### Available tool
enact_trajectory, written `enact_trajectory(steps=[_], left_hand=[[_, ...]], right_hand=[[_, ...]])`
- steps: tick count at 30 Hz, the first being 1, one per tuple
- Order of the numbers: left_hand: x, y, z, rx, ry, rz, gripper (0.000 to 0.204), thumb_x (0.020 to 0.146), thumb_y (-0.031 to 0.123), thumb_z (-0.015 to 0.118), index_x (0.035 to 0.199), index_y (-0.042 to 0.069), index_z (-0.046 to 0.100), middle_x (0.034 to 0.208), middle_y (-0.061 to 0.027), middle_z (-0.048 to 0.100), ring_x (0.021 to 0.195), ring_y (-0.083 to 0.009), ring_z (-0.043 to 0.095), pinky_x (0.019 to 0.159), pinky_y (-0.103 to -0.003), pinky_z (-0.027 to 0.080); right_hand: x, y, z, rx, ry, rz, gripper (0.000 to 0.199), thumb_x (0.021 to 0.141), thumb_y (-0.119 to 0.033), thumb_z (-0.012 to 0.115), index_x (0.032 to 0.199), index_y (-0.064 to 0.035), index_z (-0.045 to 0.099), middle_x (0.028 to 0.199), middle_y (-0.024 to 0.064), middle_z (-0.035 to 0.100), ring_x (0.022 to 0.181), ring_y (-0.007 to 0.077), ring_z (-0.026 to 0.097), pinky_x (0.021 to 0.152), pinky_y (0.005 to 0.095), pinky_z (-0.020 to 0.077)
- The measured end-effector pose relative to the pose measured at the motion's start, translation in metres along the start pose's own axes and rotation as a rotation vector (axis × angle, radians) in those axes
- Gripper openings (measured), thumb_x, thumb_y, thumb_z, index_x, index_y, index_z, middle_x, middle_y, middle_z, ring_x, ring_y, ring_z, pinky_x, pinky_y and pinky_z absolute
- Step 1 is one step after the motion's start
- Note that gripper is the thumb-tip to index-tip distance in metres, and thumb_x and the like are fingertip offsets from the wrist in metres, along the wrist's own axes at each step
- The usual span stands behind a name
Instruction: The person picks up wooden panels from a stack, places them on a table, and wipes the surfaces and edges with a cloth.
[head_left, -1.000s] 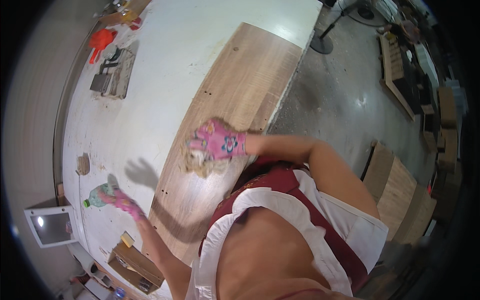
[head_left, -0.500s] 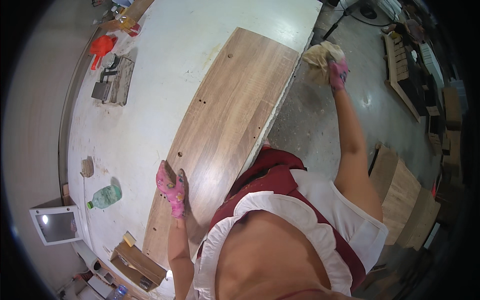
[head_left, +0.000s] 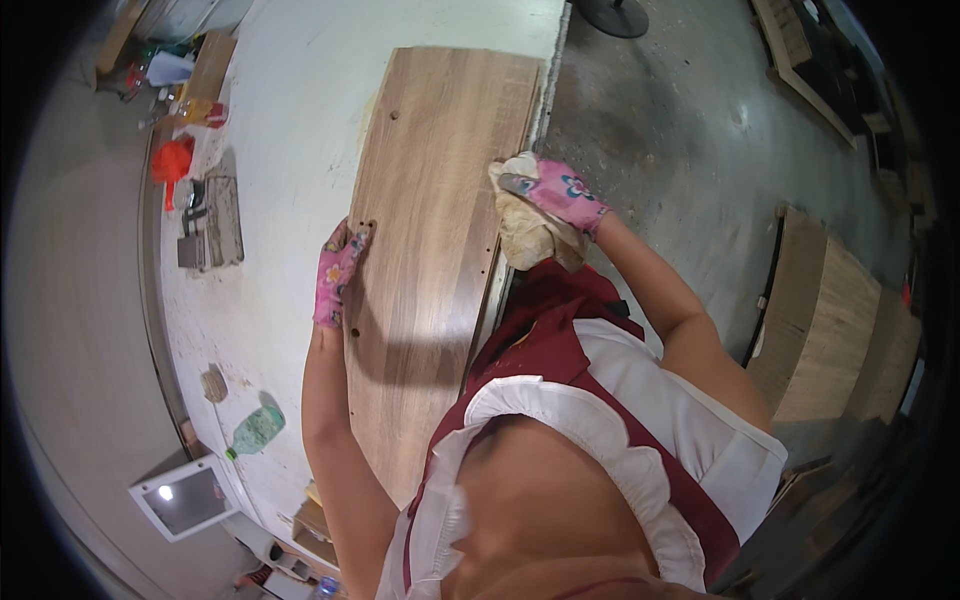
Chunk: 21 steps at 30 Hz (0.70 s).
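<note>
A long wood-grain board [head_left: 440, 150] with small drilled holes lies along the table's right edge. My left hand [head_left: 338, 275], in a pink flowered glove, grips the board's left edge, thumb on the top face and fingers over the side. At the opposite edge, my right hand [head_left: 568, 192], gloved alike, is closed on a crumpled, stained beige cloth [head_left: 535, 238]. The cloth rests against the board's right edge and hangs down beside it.
The white table [head_left: 290, 150] bears a green-tinted bottle [head_left: 257, 432], a red scoop-like thing [head_left: 172, 160] and a stained tray [head_left: 222, 222] with a scraper-like tool. A white-framed screen [head_left: 185, 498] stands at lower left. More boards [head_left: 830, 320] are stacked at right.
My right hand has brought the cloth from out over the floor back to the board's right edge. My left hand has moved farther up the left edge. The view has turned and shifted.
</note>
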<state>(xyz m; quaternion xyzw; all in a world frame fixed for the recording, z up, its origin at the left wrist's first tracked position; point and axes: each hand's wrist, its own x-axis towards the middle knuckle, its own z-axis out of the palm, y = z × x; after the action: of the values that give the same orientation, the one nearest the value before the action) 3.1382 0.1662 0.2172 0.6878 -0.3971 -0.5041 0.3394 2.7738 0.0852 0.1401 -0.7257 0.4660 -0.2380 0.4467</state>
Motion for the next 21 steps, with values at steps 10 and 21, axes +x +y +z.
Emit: enact_trajectory(steps=[10,21], left_hand=[[0.02,0.048,0.033,0.112,0.105,-0.041,0.032,0.081,0.023,0.06,0.102,-0.001,0.056,0.085,-0.0001,0.057,0.074,-0.0073,0.051,0.065,-0.019,0.041],[0.025,0.03,0.033,0.112,0.154,0.014,0.038,0.083,0.023,0.058,0.109,-0.004,0.052,0.091,-0.003,0.057,0.078,-0.0085,0.05,0.071,-0.02,0.04]], right_hand=[[-0.002,-0.075,-0.019,-0.057,-0.04,0.275,0.055,0.08,-0.046,0.047,0.102,0.0039,0.05,0.095,0.0225,0.058,0.091,0.0344,0.056,0.078,0.0372,0.0434],[-0.003,-0.044,-0.001,0.003,-0.001,-0.014,0.034,0.083,-0.034,0.046,0.102,-0.007,0.054,0.096,0.0172,0.056,0.091,0.0343,0.052,0.077,0.0376,0.0415]])
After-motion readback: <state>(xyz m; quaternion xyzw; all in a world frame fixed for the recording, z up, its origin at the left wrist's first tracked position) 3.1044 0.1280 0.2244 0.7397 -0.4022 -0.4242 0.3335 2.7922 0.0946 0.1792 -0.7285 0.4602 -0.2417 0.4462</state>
